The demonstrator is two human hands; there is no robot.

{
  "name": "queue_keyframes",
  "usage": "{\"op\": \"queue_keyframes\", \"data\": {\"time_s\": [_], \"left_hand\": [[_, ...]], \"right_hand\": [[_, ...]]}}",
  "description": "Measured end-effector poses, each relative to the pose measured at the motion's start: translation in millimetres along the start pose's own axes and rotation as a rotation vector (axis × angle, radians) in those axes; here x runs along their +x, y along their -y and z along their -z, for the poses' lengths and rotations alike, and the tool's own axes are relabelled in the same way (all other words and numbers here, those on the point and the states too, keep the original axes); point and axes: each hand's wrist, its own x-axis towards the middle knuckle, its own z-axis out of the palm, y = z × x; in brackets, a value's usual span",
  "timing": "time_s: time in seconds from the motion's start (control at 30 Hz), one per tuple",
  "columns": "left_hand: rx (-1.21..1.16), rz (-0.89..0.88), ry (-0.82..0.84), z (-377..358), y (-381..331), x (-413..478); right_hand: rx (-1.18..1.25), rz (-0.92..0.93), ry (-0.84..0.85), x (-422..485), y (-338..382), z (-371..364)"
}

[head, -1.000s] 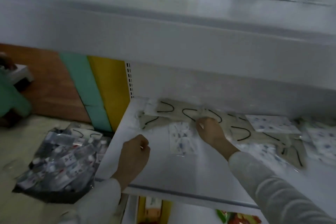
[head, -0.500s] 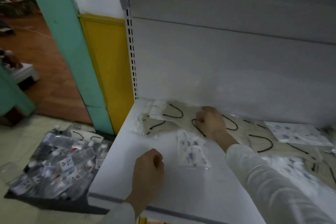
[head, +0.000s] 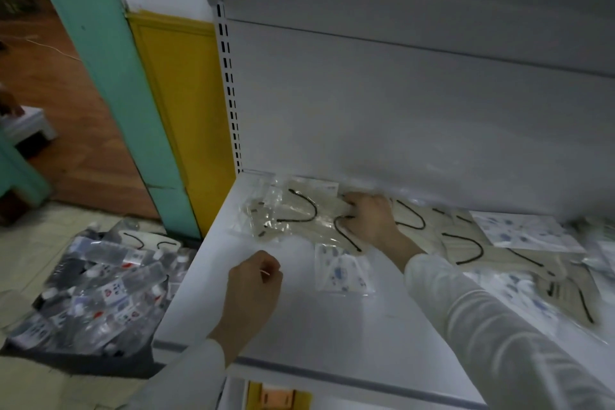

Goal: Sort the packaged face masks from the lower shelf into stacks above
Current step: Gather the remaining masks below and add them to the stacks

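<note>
Seemed mid-pick: gripped beige clear-wrapped face mask packet with black ear loops (head: pixel 327 231) at frame centre in right hand (head: pixel 369 218) with curled fingers. Held left hand (head: pixel 253 289) fisted below (contents: could not tell). Next needed peeling off overlapping packets (head: pixel 462 243), then lifting upward. Had grey back panel (head: pixel 399 126) just behind, bare white shelf (head: pixel 332 336) in front.

Single head view, downward, close over white shelf (head: pixel 332 326).

Dim, cool, even light is shown, with only soft shadows cast; the back panel (head: pixel 399 110) seams are bowed by wide-angle distortion, and the right-edge packets (head: pixel 565 289) are smeared by blur.
</note>
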Motion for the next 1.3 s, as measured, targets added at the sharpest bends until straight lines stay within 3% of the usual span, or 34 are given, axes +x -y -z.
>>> {"op": "queue_keyframes", "data": {"time_s": [0.13, 0.23, 0.33, 0.47, 0.53, 0.6, 0.67, 0.73, 0.97, 1.07, 1.17, 1.3], "left_hand": [[-0.303, 0.175, 0.085, -1, -4, 1], [-0.747, 0.229, 0.137, 3, -12, -2], [-0.934, 0.198, 0.172, 6, -17, -6], [-0.988, 0.271, 0.131, 1, -19, -10], [-0.993, 0.263, 0.126, -1, -15, -12], [-0.996, 0.228, 0.13, -1, -13, -14], [-0.958, 0.22, 0.113, -1, -8, -17], [-0.889, 0.195, 0.102, 1, -5, -20], [-0.795, 0.179, 0.119, 7, -4, -23], [-0.807, 0.195, 0.126, 5, -6, -23], [-0.806, 0.201, 0.122, 3, -7, -24], [-0.829, 0.233, 0.103, 0, -8, -29]], "right_hand": [[0.548, -0.056, -0.023, -10, 16, 16], [0.925, -0.097, 0.096, -29, 37, 31], [1.07, -0.138, 0.264, -59, 50, 30], [1.072, -0.127, 0.449, -91, 43, 24], [0.989, -0.199, 0.286, -91, 15, 26], [0.725, -0.319, 0.075, -83, -25, 31], [0.408, -0.434, -0.026, -76, -62, 41], [0.222, -0.439, -0.066, -68, -90, 48], [-0.105, -0.406, 0.285, -32, -117, 26], [-0.315, -0.334, 0.295, -24, -111, 25], [-0.227, -0.296, 0.144, -25, -97, 36], [0.125, -0.196, 0.061, -25, -78, 52]]}}
